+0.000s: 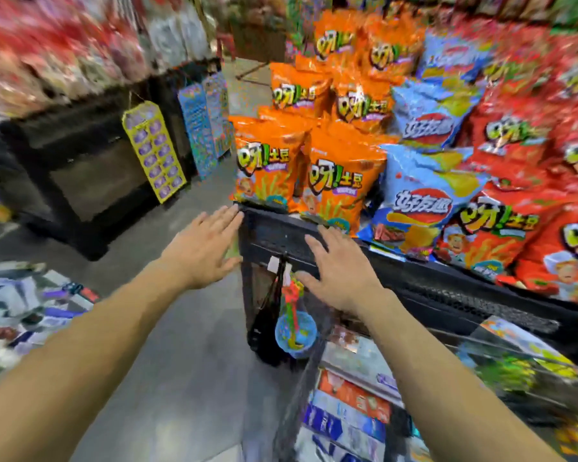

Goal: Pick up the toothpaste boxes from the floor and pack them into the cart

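Note:
Both my arms stretch forward over the shop floor. My left hand (203, 245) is flat with its fingers apart and empty, its fingertips close to the corner of a black shelf unit (274, 235). My right hand (339, 265) is also spread and empty, in front of that shelf's front edge. A heap of toothpaste boxes (17, 315), white, blue and purple, lies blurred on the floor at the left. Below my right arm a wire mesh cart (301, 388) holds several toothpaste boxes (351, 408) laid in rows.
Orange, blue and red snack bags (341, 181) fill the shelf ahead and to the right. A toy in a blue net (294, 328) hangs from the shelf's end. A dark display stand (80, 168) with hanging yellow and blue cards stands across the grey aisle floor (187, 361).

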